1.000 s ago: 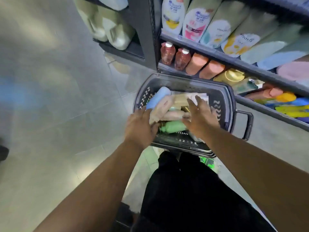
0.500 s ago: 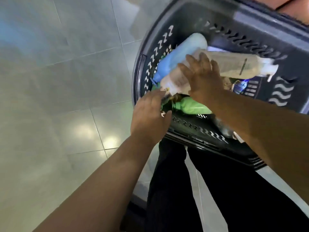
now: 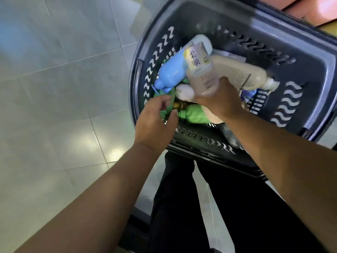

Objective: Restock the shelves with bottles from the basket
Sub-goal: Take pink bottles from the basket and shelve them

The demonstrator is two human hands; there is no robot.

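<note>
My right hand (image 3: 218, 102) has its fingers clamped round the near end of a pale labelled bottle (image 3: 199, 68), held tilted above the basket (image 3: 313, 57) pile, I judge for lifting to the shelf. My left hand (image 3: 155, 123) hovers, fingers loosely apart and holding nothing, just over a green bottle (image 3: 194, 115) (perhaps steadying). My right fingertips are hidden behind the bottle, and everything past the basket's far rim is blurred

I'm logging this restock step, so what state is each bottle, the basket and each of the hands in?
Right hand: grips the labelled bottle.
Left hand: open, holding nothing.
Labelled bottle: tilted, held above the pile.
Blue bottle: lying on its side.
Beige pump bottle: lying on its side.
Green bottle: lying under the others.
Basket: partly filled with bottles.
</note>
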